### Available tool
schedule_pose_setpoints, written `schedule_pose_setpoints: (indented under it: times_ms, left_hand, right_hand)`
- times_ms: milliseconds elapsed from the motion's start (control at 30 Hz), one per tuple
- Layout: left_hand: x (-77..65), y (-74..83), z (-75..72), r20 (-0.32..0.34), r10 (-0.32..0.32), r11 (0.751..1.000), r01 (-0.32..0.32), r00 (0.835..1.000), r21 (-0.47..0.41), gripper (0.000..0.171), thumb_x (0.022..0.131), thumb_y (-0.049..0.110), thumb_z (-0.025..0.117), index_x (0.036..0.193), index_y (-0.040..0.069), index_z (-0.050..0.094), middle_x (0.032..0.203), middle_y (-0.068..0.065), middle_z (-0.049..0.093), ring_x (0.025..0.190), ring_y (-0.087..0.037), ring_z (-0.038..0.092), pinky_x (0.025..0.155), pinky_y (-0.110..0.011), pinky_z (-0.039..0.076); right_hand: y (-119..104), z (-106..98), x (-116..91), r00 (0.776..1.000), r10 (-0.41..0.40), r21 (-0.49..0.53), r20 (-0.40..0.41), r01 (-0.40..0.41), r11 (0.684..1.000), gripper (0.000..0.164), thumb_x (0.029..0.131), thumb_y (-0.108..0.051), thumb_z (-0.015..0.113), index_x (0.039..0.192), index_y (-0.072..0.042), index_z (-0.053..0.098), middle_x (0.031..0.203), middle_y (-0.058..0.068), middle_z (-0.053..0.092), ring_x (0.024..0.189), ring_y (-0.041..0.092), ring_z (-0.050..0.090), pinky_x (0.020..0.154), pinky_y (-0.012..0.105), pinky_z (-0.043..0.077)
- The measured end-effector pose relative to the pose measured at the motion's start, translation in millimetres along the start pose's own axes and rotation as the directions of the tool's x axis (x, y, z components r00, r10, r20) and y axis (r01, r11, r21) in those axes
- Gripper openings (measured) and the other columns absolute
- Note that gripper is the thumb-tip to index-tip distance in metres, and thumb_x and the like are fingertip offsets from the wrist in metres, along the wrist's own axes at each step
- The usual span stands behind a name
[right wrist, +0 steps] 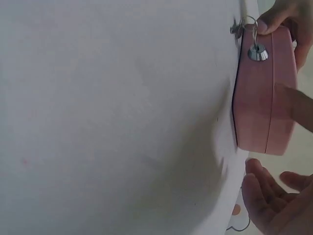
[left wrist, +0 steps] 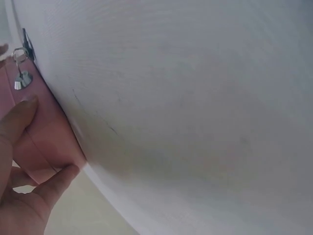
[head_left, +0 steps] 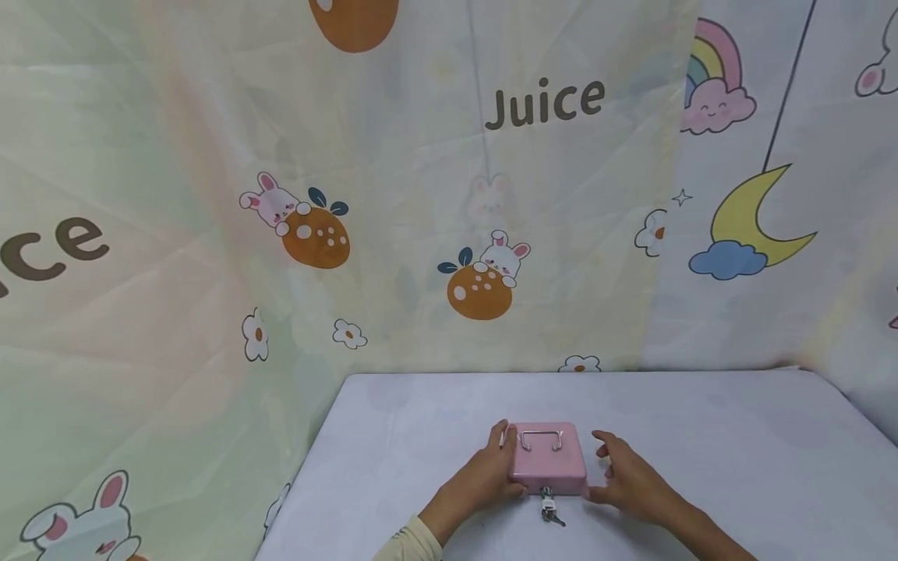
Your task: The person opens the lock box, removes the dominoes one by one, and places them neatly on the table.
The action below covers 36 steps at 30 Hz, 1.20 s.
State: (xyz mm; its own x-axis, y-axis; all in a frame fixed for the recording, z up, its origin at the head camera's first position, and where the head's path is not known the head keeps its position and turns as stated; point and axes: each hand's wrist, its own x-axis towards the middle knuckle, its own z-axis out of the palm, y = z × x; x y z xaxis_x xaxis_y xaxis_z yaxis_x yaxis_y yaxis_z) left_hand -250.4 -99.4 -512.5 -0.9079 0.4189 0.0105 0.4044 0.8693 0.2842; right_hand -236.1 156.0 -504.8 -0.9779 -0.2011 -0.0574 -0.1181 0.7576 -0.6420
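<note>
A small pink metal cash box [head_left: 547, 461] with a silver wire handle [head_left: 542, 439] on its lid sits on the table, its lid down. A key with a ring and more keys [head_left: 551, 514] hangs from the lock [right wrist: 258, 52] on its front face. My left hand [head_left: 486, 475] grips the box's left side, its thumb [left wrist: 22, 115] on the front face and its fingers along the side. At the right side is my right hand [head_left: 634, 481], thumb by the front right corner and fingers spread apart from the box.
The box rests on a white-covered table [head_left: 701, 436]. A printed cloth [head_left: 421, 156] with rabbits, oranges and the word Juice hangs behind the table's far edge and along its left side.
</note>
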Motion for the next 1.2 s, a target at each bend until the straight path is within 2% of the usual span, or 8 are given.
schedule_pose_setpoints:
  times_ms: [100, 200, 300, 400, 700, 933, 1200]
  left_hand:
    - [-0.5, -0.6, -1.5, 0.008, 0.004, 1.0, -0.004, 1.0, -0.014, 0.103, 0.079, 0.037, 0.085, 0.157, 0.004, 0.028, 0.162, -0.02, 0.026, 0.116, -0.029, 0.066, 0.096, -0.031, 0.055]
    - [-0.5, -2.2, -2.4, 0.012, 0.011, 1.0, -0.011, 1.0, -0.026, 0.103, 0.079, 0.037, 0.085, 0.158, 0.005, 0.027, 0.163, -0.02, 0.025, 0.115, -0.029, 0.067, 0.095, -0.03, 0.055]
    - [-0.4, -4.5, -2.7, 0.016, 0.011, 0.999, -0.01, 1.0, -0.034, 0.104, 0.079, 0.038, 0.085, 0.158, 0.006, 0.026, 0.163, -0.019, 0.025, 0.112, -0.028, 0.068, 0.095, -0.03, 0.055]
    - [-0.1, -6.7, -2.5, 0.026, 0.008, 0.999, -0.007, 1.0, -0.042, 0.104, 0.079, 0.038, 0.084, 0.159, 0.008, 0.025, 0.163, -0.018, 0.024, 0.111, -0.027, 0.068, 0.096, -0.032, 0.055]
    - [2.0, -13.4, -0.3, 0.062, 0.019, 0.999, -0.016, 0.998, -0.045, 0.105, 0.078, 0.042, 0.083, 0.16, 0.014, 0.024, 0.166, -0.014, 0.021, 0.115, -0.022, 0.067, 0.1, -0.034, 0.053]
    - [0.3, -19.2, 1.7, 0.075, 0.038, 0.998, -0.034, 0.996, -0.052, 0.104, 0.079, 0.043, 0.082, 0.16, 0.014, 0.024, 0.166, -0.014, 0.02, 0.121, -0.025, 0.064, 0.101, -0.033, 0.052]
    - [-2.2, -19.8, -0.4, 0.089, 0.037, 0.992, -0.025, 0.995, -0.124, 0.102, 0.081, 0.04, 0.081, 0.161, 0.017, 0.022, 0.167, -0.013, 0.018, 0.13, -0.028, 0.058, 0.105, -0.035, 0.05]
  right_hand:
    - [1.8, 0.8, 4.5, 0.997, -0.072, -0.022, 0.003, 0.072, 0.997, 0.112, 0.063, -0.034, 0.095, 0.151, -0.001, 0.034, 0.138, 0.016, 0.052, 0.107, 0.023, 0.06, 0.087, 0.043, 0.056]
    - [4.3, 1.7, 8.7, 0.985, -0.174, -0.032, 0.002, 0.174, 0.984, 0.115, 0.063, -0.035, 0.095, 0.153, -0.003, 0.032, 0.149, 0.019, 0.044, 0.124, 0.032, 0.056, 0.102, 0.051, 0.049]
    - [5.6, 2.2, 13.3, 0.966, -0.258, -0.043, 0.006, 0.258, 0.965, 0.114, 0.065, -0.034, 0.094, 0.154, -0.002, 0.031, 0.155, 0.02, 0.04, 0.136, 0.04, 0.047, 0.109, 0.056, 0.041]
    - [6.5, 2.6, 16.6, 0.957, -0.29, -0.051, 0.023, 0.291, 0.955, 0.112, 0.066, -0.033, 0.093, 0.154, -0.002, 0.031, 0.158, 0.019, 0.037, 0.144, 0.043, 0.037, 0.113, 0.059, 0.035]
    - [13.6, 3.2, 18.7, 0.935, -0.351, -0.086, 0.051, 0.354, 0.931, 0.102, 0.071, -0.035, 0.089, 0.152, -0.002, 0.038, 0.157, 0.022, 0.037, 0.14, 0.047, 0.04, 0.11, 0.062, 0.036]
    - [12.2, 5.3, 18.9, 0.944, -0.322, -0.084, 0.066, 0.327, 0.941, 0.102, 0.07, -0.037, 0.09, 0.152, -0.003, 0.04, 0.157, 0.021, 0.038, 0.14, 0.047, 0.041, 0.109, 0.061, 0.038]
    - [12.9, 7.7, 18.4, 0.946, -0.319, -0.134, 0.051, 0.323, 0.937, 0.099, 0.07, -0.033, 0.09, 0.151, -0.003, 0.041, 0.156, 0.02, 0.04, 0.139, 0.045, 0.042, 0.108, 0.06, 0.04]
